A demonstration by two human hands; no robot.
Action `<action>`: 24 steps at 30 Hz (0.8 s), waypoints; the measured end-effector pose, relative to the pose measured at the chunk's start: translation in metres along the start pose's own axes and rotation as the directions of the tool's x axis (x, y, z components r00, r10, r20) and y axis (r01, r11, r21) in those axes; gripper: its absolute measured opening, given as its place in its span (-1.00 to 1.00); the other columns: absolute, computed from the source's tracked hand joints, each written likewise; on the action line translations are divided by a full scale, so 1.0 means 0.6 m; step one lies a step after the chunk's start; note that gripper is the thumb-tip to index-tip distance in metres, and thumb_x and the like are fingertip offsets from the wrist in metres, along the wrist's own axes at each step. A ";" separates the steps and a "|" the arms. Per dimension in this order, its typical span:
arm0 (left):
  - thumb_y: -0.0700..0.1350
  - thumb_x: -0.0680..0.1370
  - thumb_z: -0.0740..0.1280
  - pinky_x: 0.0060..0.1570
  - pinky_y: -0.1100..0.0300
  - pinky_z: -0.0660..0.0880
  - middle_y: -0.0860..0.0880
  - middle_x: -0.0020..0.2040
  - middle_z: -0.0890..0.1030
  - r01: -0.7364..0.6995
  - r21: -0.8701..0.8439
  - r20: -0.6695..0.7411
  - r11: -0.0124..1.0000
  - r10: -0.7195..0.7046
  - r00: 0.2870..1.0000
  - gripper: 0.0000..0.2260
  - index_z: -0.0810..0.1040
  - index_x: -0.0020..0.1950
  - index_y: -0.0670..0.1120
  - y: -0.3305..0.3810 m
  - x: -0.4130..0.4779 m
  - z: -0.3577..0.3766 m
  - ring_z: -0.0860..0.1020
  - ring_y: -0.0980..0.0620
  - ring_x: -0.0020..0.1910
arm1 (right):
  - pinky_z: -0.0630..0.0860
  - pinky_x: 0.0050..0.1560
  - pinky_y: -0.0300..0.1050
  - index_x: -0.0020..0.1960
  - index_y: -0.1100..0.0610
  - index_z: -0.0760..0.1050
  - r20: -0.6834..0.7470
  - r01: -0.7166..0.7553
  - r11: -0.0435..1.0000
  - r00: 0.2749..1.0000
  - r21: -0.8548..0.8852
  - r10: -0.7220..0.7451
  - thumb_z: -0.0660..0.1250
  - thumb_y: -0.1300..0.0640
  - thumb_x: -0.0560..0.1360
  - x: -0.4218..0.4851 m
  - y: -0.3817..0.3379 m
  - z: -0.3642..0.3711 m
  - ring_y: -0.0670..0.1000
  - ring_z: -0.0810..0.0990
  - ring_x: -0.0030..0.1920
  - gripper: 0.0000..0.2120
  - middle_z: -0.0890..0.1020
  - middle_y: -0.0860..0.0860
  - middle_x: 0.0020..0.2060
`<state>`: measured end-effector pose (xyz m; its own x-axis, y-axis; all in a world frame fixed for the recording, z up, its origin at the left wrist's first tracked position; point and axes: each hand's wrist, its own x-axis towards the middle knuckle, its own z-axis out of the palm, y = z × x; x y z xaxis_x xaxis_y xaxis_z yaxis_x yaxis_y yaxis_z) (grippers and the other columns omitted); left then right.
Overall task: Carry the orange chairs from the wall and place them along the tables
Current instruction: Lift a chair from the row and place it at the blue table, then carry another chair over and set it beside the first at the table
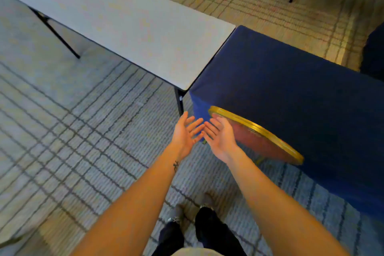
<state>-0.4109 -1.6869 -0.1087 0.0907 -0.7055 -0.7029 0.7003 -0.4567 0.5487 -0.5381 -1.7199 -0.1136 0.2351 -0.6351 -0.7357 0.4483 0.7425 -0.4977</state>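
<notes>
Left hand (185, 133), right hand (220, 138): fingers spread, empty. Orange chair (262, 141): gold-rimmed back shows, seat hidden against blue-draped table (291, 81).

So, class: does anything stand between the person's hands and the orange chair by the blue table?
Nothing visible does. The right hand is open at one end of the gold-rimmed back of the orange chair; the left hand, also open, is beside it. The chair stands against the blue-draped table.

Glossy gold-framed chair (257, 137), matt blue tablecloth (291, 81), ribbed carpet (72, 120).
</notes>
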 end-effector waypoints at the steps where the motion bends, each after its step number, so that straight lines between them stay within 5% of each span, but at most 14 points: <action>1: 0.18 0.67 0.21 0.33 -0.14 0.49 -0.16 0.28 0.62 -0.030 -0.041 -0.031 0.999 0.028 0.999 -0.51 0.40 0.45 -0.15 0.012 -0.017 -0.023 0.58 -0.16 0.29 | 0.48 0.23 -0.02 0.34 0.18 0.45 0.026 -0.024 0.999 0.999 -0.034 0.025 0.21 -0.07 0.65 0.000 0.013 0.017 0.10 0.54 0.32 -0.60 0.51 0.17 0.37; 5: 0.16 0.68 0.17 0.40 -0.11 0.43 -0.17 0.27 0.62 -0.161 -0.209 -0.160 0.965 0.129 0.979 -0.55 0.43 0.40 -0.15 0.051 -0.094 -0.133 0.55 -0.17 0.34 | 0.54 -0.02 -0.02 0.17 0.19 0.50 0.139 -0.088 0.977 0.983 -0.192 0.116 0.20 0.00 0.65 -0.009 0.085 0.112 0.12 0.63 0.10 -0.72 0.59 0.20 0.22; 9: 0.15 0.68 0.19 0.32 -0.08 0.46 -0.18 0.27 0.63 -0.290 -0.305 -0.285 0.907 0.204 0.937 -0.59 0.48 0.32 -0.14 0.088 -0.173 -0.261 0.57 -0.17 0.31 | 0.56 0.03 -0.02 0.13 0.18 0.51 0.239 -0.115 0.931 0.949 -0.345 0.205 0.18 0.03 0.66 -0.044 0.183 0.228 0.11 0.63 0.00 -0.76 0.64 0.15 0.02; 19: 0.14 0.68 0.20 0.12 0.00 0.52 -0.15 0.22 0.67 -0.590 -0.406 -0.603 0.698 0.281 0.747 -0.63 0.51 0.27 -0.13 0.095 -0.446 -0.612 0.63 -0.13 0.17 | 0.55 -0.10 -0.10 0.05 0.12 0.52 0.385 -0.113 0.747 0.801 -0.656 0.458 0.19 0.06 0.62 -0.204 0.515 0.448 0.06 0.64 -0.12 -0.82 0.65 0.09 -0.11; 24: 0.13 0.69 0.16 0.28 -0.04 0.47 -0.15 0.24 0.66 -0.698 -0.402 -0.708 0.592 0.282 0.647 -0.61 0.50 0.32 -0.14 0.066 -0.592 -0.770 0.62 -0.12 0.21 | 0.52 -0.09 -0.09 0.06 0.11 0.51 0.412 -0.086 0.640 0.698 -0.764 0.585 0.16 0.06 0.62 -0.305 0.709 0.526 0.05 0.64 -0.13 -0.82 0.66 0.08 -0.12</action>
<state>-0.0884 -1.2041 -0.0463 0.7576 -0.2016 -0.6208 0.6364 0.4398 0.6337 -0.1182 -1.3550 -0.0460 0.7821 -0.0963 -0.6156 -0.3918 0.6921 -0.6062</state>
